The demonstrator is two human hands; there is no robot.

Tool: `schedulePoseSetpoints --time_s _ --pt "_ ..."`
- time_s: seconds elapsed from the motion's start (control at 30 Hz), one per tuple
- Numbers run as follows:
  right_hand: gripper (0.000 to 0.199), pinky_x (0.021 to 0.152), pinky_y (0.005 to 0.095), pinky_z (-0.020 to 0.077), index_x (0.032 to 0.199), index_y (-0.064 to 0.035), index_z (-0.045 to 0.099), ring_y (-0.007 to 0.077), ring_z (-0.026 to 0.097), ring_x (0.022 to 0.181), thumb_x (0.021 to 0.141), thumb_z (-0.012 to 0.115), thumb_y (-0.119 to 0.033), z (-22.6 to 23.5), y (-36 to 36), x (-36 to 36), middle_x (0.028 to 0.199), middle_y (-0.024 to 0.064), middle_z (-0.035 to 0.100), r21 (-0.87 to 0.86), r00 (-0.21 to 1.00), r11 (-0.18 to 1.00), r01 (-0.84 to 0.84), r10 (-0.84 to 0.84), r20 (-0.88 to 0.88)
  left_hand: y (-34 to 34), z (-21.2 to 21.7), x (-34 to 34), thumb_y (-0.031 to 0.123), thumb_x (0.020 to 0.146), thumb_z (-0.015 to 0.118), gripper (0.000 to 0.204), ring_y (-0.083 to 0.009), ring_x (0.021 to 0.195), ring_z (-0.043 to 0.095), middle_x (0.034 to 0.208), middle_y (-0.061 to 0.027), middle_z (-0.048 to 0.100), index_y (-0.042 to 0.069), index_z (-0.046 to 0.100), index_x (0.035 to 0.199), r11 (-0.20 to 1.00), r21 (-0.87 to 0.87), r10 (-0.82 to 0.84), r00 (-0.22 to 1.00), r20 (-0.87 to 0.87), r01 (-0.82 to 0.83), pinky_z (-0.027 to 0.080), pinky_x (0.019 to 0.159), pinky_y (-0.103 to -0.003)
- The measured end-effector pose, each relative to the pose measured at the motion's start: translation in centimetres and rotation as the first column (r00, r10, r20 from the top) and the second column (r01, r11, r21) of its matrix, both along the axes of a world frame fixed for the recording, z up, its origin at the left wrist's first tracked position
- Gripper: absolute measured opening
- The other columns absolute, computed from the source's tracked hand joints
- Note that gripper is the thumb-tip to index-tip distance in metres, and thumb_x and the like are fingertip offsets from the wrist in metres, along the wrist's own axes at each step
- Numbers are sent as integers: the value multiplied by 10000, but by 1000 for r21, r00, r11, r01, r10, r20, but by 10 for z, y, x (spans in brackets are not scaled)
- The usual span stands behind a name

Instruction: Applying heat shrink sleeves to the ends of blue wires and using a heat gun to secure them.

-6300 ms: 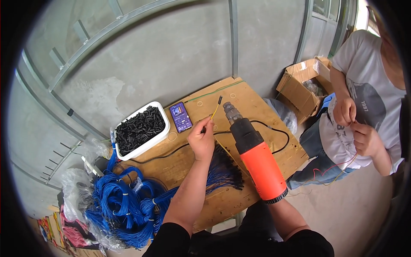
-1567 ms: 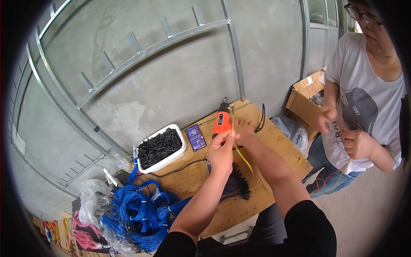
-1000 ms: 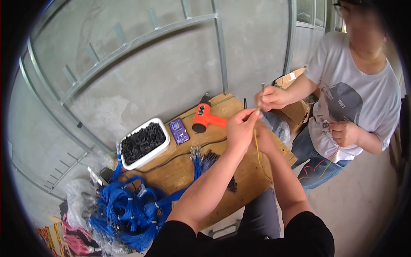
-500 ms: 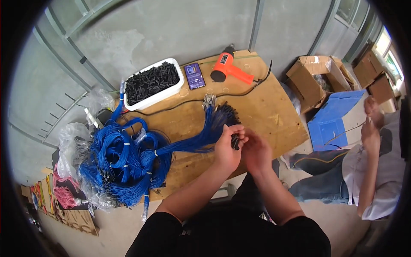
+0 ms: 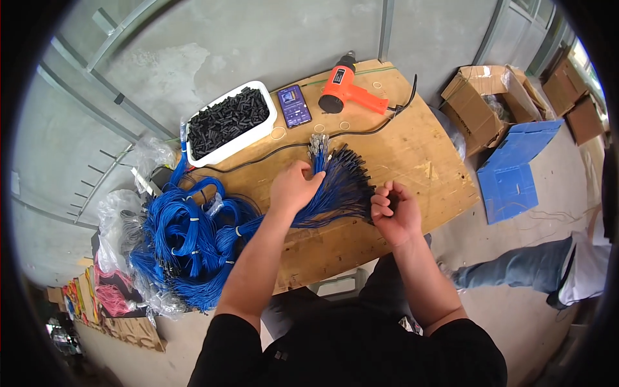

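Observation:
A fanned bundle of blue wires (image 5: 335,197) lies across the wooden table. Some ends carry bare metal terminals (image 5: 318,145); many others are covered by short black sleeves (image 5: 351,157). My left hand (image 5: 293,188) rests at the bundle's left edge, thumb and fingers closed on wires just below the metal terminals. To the right of the fan, my right hand (image 5: 398,214) is raised with its fingers curled inward. Something dark shows in its palm, too hidden to name. A white tub (image 5: 263,132) full of black sleeves (image 5: 229,122) stands at the back left.
An orange heat gun (image 5: 348,90) and a phone (image 5: 294,106) lie at the table's back. A black cord (image 5: 271,156) crosses it. Coiled blue wires (image 5: 187,226) and plastic bags (image 5: 113,213) crowd the left. Cardboard boxes (image 5: 477,109) and a person's leg (image 5: 516,266) are at right.
My hands were together over the table's front edge, black sleeves in the left. They have parted: the left moved up and left to the wires, the right slightly right. The other person has moved back.

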State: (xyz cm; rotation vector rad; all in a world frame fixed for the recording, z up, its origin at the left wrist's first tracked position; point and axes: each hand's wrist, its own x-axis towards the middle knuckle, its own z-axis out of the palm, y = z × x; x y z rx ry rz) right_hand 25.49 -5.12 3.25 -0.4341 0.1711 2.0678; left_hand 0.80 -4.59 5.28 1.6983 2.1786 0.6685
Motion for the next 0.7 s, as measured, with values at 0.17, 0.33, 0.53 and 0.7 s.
schedulePoseSetpoints --time_s 0.17,0.33,0.53,0.7 --pt "188 456 226 320 877 -53 557 126 426 592 992 471 -175 -1 -2 17 767 49 520 1 999 1000 -26 26 44 38 13 11 546 811 656 535 -355 952 699 1012 -188 729 34 756 931 918 -397 -82 984 -159 12 557 829 -458" --pt "192 458 230 318 867 -57 562 126 422 586 987 484 -185 -5 -3 23 757 47 519 0 997 997 -77 77 14 58 -4 10 521 799 660 523 -374 934 694 969 -218 720 18 751 907 922 -385 -77 963 -259 -30 550 833 -462" --pt "192 462 235 325 863 -60 573 128 430 581 977 504 -199 -4 -4 27 755 46 526 17 992 993 -115 114 47 66 -12 11 498 782 671 498 -385 924 687 949 -226 717 13 747 867 930 -364 -53 965 -257 -46 544 822 -473" --pt "198 465 234 327 868 -61 582 128 443 582 975 508 -209 -8 -5 27 757 47 532 46 990 991 -126 123 68 65 -8 17 481 770 696 466 -381 932 686 958 -215 719 30 750 876 930 -364 -49 968 -245 -45 541 827 -473"
